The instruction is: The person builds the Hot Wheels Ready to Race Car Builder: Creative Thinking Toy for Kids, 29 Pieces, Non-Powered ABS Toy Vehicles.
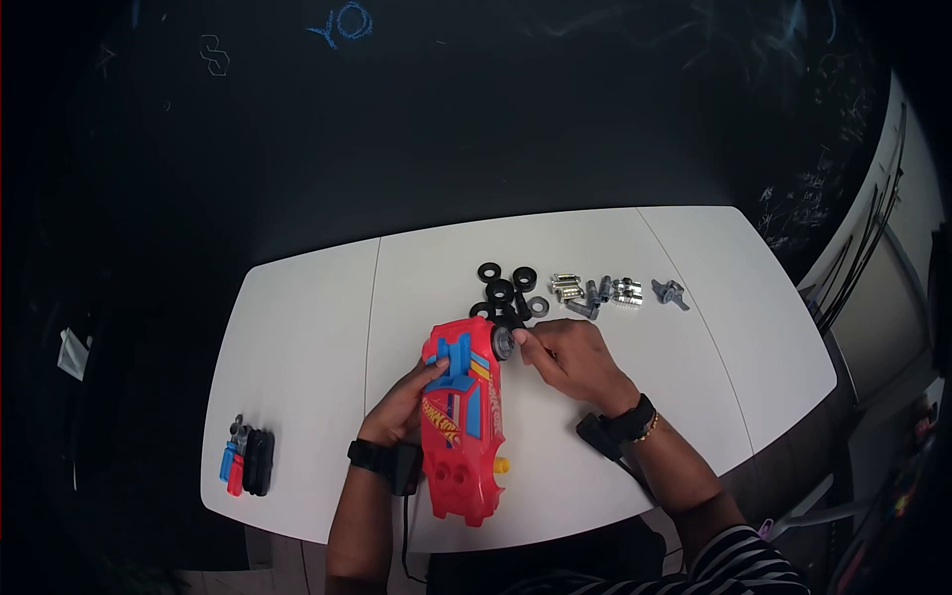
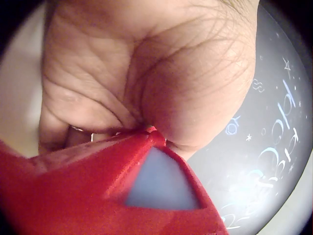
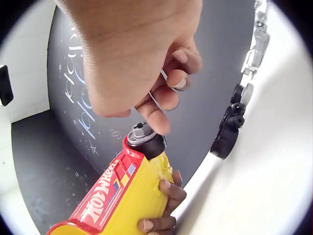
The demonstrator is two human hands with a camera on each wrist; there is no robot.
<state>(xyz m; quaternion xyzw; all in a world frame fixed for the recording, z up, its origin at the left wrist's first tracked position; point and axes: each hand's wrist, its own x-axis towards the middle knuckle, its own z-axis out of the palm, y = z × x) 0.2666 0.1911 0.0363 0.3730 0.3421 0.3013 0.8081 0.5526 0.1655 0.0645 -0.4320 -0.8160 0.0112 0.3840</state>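
A red toy car with blue windows and Hot Wheels lettering is held above the front of the table. My left hand grips it by the side, the thumb lying over the blue part. In the right wrist view the car's yellow underside shows, with left fingertips curled against it. A black wheel with a grey hub sits at the car's far corner. My right hand has its fingers curled, thumb and forefinger at this wheel's hub. The left wrist view has the left palm against the red body.
Loose black wheels lie behind the car. To their right are silvery parts, grey pieces and a grey bracket-like part. Small tools with blue and red handles lie beside black pieces at the table's left edge.
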